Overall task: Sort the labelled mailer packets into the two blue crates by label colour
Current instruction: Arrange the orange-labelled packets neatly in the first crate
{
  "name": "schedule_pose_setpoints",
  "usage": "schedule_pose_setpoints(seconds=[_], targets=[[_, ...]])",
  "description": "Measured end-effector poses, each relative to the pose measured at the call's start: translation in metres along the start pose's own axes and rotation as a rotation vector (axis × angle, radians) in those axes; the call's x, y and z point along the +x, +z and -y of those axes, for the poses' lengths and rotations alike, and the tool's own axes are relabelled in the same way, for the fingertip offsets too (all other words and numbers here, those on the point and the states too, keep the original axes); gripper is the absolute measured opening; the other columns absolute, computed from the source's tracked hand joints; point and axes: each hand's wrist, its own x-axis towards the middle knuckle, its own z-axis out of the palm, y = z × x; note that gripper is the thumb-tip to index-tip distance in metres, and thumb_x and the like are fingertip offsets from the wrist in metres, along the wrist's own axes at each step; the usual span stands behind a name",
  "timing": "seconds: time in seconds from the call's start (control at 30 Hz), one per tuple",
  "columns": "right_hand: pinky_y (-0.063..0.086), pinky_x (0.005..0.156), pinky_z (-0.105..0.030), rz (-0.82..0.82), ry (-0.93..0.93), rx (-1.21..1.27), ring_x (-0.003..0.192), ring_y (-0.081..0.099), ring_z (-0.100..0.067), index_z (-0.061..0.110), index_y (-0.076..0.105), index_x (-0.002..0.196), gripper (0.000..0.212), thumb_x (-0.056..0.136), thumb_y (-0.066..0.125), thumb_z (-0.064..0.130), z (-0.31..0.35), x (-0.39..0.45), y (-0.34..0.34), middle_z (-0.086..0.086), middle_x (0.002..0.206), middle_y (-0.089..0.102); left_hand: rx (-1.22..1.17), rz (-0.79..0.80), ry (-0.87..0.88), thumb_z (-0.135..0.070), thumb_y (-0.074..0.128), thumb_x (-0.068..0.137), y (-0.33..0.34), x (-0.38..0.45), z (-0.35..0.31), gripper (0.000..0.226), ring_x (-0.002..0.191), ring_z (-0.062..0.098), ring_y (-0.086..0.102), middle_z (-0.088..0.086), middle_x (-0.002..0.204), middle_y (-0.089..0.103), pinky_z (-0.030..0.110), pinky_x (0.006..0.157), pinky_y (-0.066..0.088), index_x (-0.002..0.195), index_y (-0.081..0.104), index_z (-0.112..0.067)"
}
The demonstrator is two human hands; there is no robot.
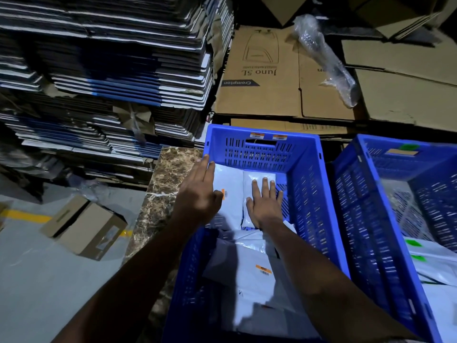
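Two blue crates stand side by side. The left crate (306,174) holds several white mailer packets with orange labels, one label (263,269) near the front. Both hands are inside its far end. My left hand (197,194) lies flat, fingers together, on a white packet with an orange label (228,194) by the left wall. My right hand (263,201) rests with fingers spread on a smaller white packet (258,178). Neither hand grips anything. The right crate (363,194) holds white packets with green labels (413,242).
Orange stickers sit on the left crate's far rim, a green one on the right crate's. Tall stacks of flattened boxes (103,70) rise at the left. Flat brown cartons (284,75) and bubble wrap (326,60) lie behind. A small cardboard box (84,229) sits on the floor.
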Motion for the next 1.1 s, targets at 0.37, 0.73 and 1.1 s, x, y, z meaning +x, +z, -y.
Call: schedule_pose_setpoints(seconds=[0.37, 0.73, 1.1], targets=[[0.043, 0.098, -0.046, -0.046, -0.166, 0.124, 0.126, 0.047, -0.037, 0.016, 0.04, 0.143, 0.049, 0.101, 0.043, 0.041, 0.002, -0.046, -0.071, -0.017, 0.139, 0.048, 0.094, 0.088, -0.122, -0.035, 0.039, 0.095, -0.003, 0.007, -0.007, 0.072, 0.153, 0.022, 0.002, 0.008, 0.166, 0.003, 0.031, 0.122, 0.0, 0.157, 0.013, -0.009], [0.05, 0.091, -0.034, 0.517, -0.201, 0.366, 0.105, 0.059, -0.019, 0.021, 0.049, 0.124, 0.063, 0.076, 0.081, 0.048, -0.024, -0.151, -0.08, 0.001, 0.114, 0.06, 0.083, 0.11, -0.143, -0.031, 0.042, 0.094, -0.006, 0.006, -0.008, 0.071, 0.153, 0.022, 0.005, 0.008, 0.166, 0.005, 0.034, 0.125, 0.006, 0.157, 0.017, -0.01], [0.048, 0.079, -0.038, 0.301, -0.16, 0.513, 0.093, 0.063, -0.024, 0.012, 0.06, 0.104, 0.042, 0.081, 0.078, 0.041, -0.029, -0.144, -0.094, -0.003, 0.095, 0.067, 0.095, 0.115, -0.163, -0.034, 0.041, 0.095, -0.006, 0.006, -0.009, 0.072, 0.153, 0.02, 0.004, 0.005, 0.167, 0.002, 0.034, 0.123, 0.004, 0.158, 0.013, -0.014]])
